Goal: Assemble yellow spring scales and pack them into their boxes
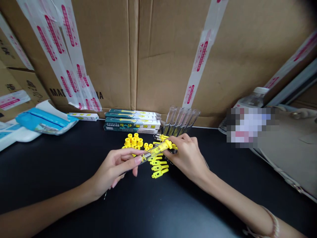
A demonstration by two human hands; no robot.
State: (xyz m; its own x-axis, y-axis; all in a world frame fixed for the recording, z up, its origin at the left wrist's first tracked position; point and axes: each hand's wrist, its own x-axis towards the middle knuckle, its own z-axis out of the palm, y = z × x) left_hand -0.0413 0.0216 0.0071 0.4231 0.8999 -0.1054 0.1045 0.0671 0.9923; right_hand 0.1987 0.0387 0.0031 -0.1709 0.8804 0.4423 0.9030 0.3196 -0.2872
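Observation:
A clear plastic tube (153, 151) with yellow parts and a metal piece inside slants up to the right between my hands. My left hand (112, 167) is closed around its lower end, thumb on top. At the upper end is a yellow cap (169, 144), and the fingers of my right hand (187, 153) are closed on it. Under and beside the tube lie several flat yellow plastic pieces (159, 167), yellow flanged collars (133, 142) and small yellow rings (148, 145). Dark metal parts near my right fingers are partly hidden.
Printed slim boxes (132, 125) are stacked behind the pieces, with several clear tubes (180, 120) beside them. A blue packet (47, 119) lies at left. A plastic bottle (255, 97) and beige bag (287, 142) stand at right. Taped cardboard (163, 66) walls the back of the black table (158, 208).

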